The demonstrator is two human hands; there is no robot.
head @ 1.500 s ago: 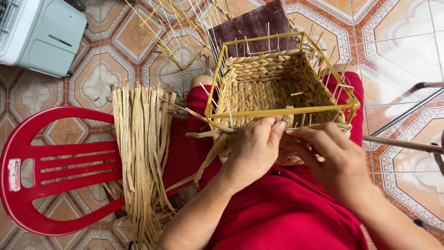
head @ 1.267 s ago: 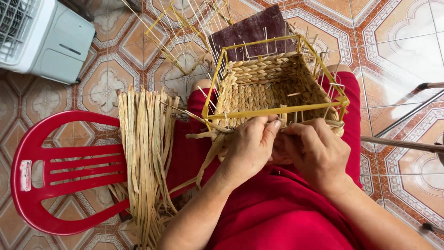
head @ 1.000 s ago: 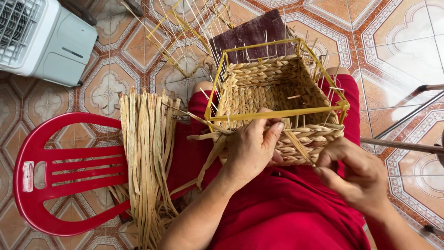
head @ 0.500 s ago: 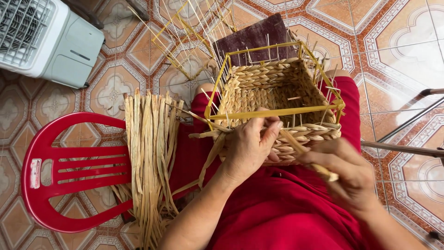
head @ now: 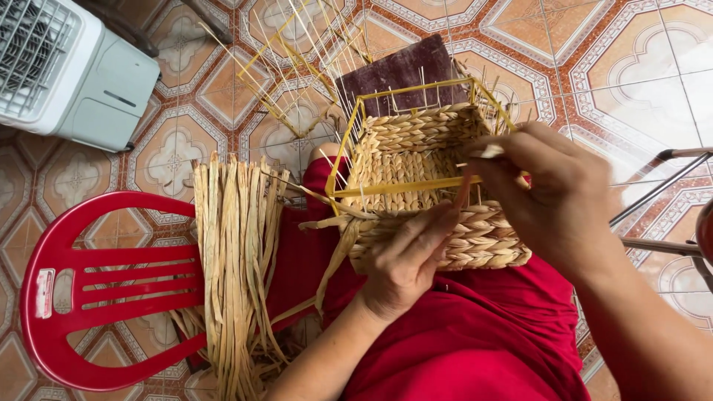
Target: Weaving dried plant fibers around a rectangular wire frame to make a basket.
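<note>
A half-woven straw basket point(head: 416, 156) on a yellow wire frame point(head: 405, 186) rests on my lap, over red cloth. My left hand point(head: 408, 260) presses on the basket's near woven wall, fingers just under the frame's front bar. My right hand point(head: 549, 193) is raised over the basket's right side and pinches a pale straw strand point(head: 490, 151) between fingers and thumb. Loose strand ends hang from the basket's left corner.
A bundle of long straw strips point(head: 238, 260) lies over a red plastic chair point(head: 96, 289) at my left. A second bare yellow wire frame point(head: 297, 67) and a brown mat point(head: 401, 70) lie on the tiled floor beyond. A white fan unit point(head: 67, 67) stands top left; metal bars point(head: 653, 200) are at right.
My right hand drew a strand out and down from the front wall, then swung up over the basket's right rim with it. My left hand stayed pressed on the front wall.
</note>
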